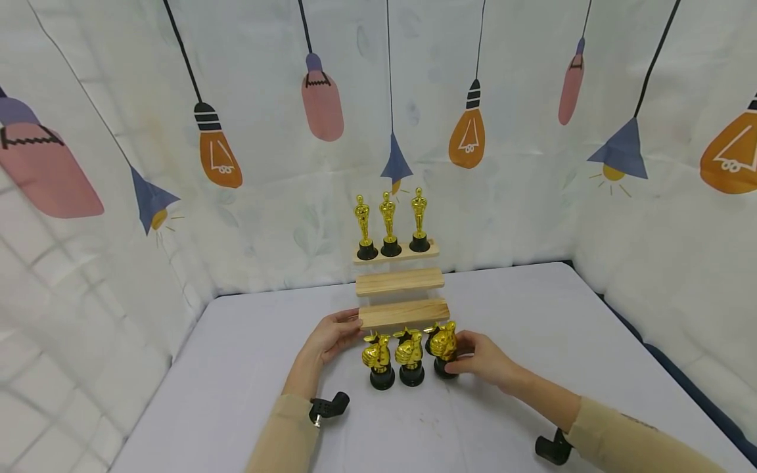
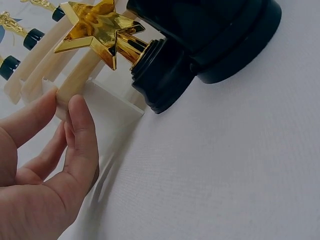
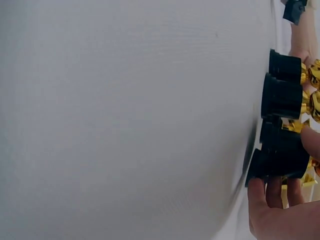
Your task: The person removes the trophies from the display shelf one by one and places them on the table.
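In the head view, my left hand [image 1: 331, 336] pinches the left end of the lowest wooden step [image 1: 405, 314] of a three-step display rack. The left wrist view shows the thumb and fingertips at that step's end [image 2: 76, 82]. My right hand [image 1: 486, 360] grips the rightmost gold thumbs-up trophy [image 1: 443, 343] from its right side. Seen from the right wrist, fingers and thumb lie around its black base [image 3: 285, 157]. Two similar trophies, the left one [image 1: 378, 358] and the middle one [image 1: 409, 355], stand beside it. Gold star trophies [image 2: 92, 32] stand behind this row, partly hidden.
Three gold figure statuettes [image 1: 388, 220] on black bases stand on the rack's top step [image 1: 396, 257]. Below it is the bare middle step [image 1: 399, 282]. A white cloth covers the table [image 1: 248, 368], and a lamp-patterned curtain [image 1: 266, 230] hangs behind.
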`<state>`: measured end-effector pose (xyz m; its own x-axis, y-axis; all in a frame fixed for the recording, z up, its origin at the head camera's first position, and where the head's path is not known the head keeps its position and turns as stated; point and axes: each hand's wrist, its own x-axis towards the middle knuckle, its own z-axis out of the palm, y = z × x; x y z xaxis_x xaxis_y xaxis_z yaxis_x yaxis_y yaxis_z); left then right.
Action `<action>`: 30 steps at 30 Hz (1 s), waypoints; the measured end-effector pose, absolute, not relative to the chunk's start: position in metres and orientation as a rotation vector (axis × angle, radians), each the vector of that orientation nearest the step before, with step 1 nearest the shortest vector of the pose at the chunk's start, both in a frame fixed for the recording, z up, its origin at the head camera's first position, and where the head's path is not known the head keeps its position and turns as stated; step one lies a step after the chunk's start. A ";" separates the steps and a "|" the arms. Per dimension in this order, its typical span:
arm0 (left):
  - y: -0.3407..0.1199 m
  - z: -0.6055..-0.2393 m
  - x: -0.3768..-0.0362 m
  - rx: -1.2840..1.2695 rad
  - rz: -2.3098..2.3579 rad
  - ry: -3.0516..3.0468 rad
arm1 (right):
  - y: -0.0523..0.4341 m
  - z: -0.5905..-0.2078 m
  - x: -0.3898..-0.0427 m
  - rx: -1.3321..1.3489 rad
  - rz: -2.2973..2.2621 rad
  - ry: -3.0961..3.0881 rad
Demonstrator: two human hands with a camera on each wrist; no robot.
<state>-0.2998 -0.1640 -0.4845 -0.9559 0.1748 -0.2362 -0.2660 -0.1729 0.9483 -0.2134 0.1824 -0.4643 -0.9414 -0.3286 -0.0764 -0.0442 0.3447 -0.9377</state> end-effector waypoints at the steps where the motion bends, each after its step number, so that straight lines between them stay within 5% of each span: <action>1: -0.164 -0.484 -0.300 -0.108 2.204 1.807 | 0.182 -0.465 -0.213 -0.329 -1.630 2.364; 30: -0.163 -0.484 -0.301 -0.128 2.215 1.792 | 0.178 -0.464 -0.212 -0.333 -1.588 2.434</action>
